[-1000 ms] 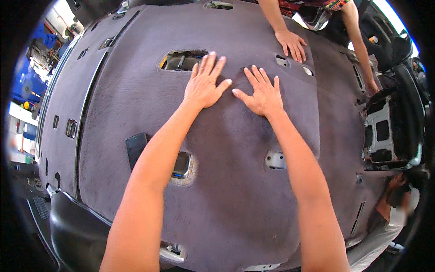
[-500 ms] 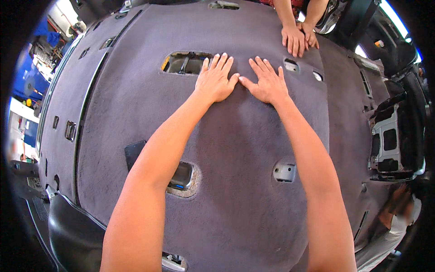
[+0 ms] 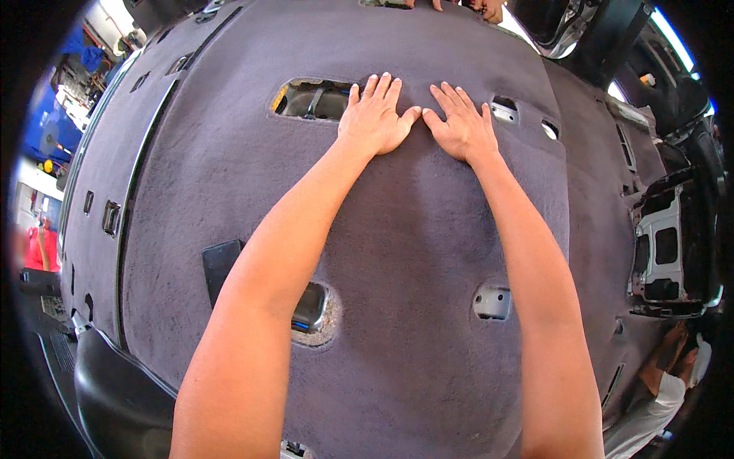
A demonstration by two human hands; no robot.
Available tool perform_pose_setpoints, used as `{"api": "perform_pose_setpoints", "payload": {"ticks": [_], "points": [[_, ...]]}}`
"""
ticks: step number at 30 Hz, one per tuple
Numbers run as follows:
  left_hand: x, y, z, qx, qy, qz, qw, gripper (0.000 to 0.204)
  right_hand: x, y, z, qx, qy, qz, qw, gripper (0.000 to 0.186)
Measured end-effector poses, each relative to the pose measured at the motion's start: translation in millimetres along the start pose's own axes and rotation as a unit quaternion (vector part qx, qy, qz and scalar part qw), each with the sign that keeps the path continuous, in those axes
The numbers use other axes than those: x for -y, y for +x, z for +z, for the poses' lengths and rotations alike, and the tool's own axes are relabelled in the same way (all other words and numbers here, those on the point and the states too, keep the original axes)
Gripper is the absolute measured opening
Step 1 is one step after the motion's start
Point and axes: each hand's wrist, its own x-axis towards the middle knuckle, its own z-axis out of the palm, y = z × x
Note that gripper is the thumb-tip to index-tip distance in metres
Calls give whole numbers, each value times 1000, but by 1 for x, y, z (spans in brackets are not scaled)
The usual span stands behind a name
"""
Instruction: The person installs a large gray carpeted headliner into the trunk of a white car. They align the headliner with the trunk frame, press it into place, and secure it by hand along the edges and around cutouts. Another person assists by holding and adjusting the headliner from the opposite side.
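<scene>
The person's left hand (image 3: 376, 122) and right hand (image 3: 465, 128) rest palm-down, fingers extended and released. The broad purple-grey pile carpet (image 3: 417, 252) lies directly beneath the fingers.

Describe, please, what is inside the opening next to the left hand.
A thin bar crosses the dark opening, with yellow material at its left end. The left hand hides part of its right end; carpet covers the rest.

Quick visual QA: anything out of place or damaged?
Yes: a black slab, perhaps a phone, lies askew on the carpet, left of the left forearm; it doesn't look like trim. Right of that forearm, a cutout rim looks pale and rough. No spill visible.
</scene>
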Motion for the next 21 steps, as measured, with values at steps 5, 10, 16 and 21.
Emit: {"api": "perform_pose_setpoints", "payload": {"ticks": [5, 10, 16, 21], "points": [[-1, 8, 1, 10, 6, -23, 1000, 81, 1, 2, -1, 7, -4, 5, 1000, 67], [-4, 25, 4, -13, -10, -48, 999, 86, 0, 2, 1, 10, 3, 6, 1000, 69], [3, 41, 14, -18, -16, -53, 998, 90, 0, 5, 2, 6, 1, 10, 1000, 75], [4, 57, 14, -11, -5, -72, 997, 94, 1, 4, 0, 2, -1, 10, 1000, 82]]}}
